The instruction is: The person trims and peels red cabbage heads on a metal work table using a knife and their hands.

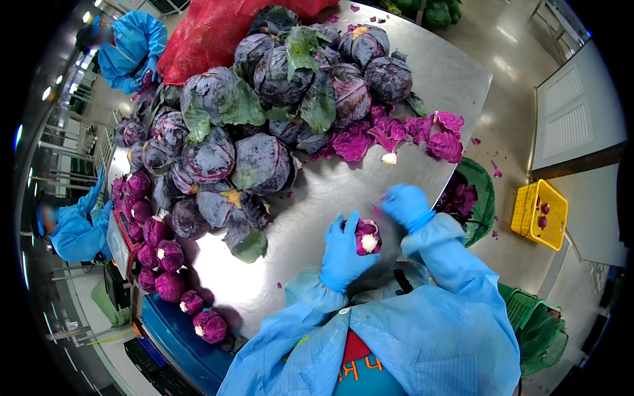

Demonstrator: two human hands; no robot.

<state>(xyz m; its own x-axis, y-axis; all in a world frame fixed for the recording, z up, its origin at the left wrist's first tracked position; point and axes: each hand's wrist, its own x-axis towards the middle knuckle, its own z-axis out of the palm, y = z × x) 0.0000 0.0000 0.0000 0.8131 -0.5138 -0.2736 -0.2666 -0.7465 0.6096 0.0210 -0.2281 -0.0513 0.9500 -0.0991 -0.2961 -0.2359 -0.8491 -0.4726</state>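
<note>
My left hand (346, 254), in a blue glove, is wrapped round a small peeled purple cabbage (367, 237) with its pale cut stem showing. To its right, my right hand (404, 206), also gloved, has its fingers bent together near the table's edge; a small purple bit shows at the fingertips, too blurred to make out. Beyond both hands, a large heap of unpeeled dark cabbages (264, 158) lies on the metal table (297, 231). Loose purple leaves (383, 132) and a pale stem piece (389, 158) lie to the right of the heap.
Peeled cabbages (170, 256) line the table's left side. A red mesh bag (205, 39) lies behind the heap. A green mesh container (481, 191) with leaves hangs by the right edge; a yellow basket (559, 221) stands on the floor. Two co-workers (135, 46) are at the left.
</note>
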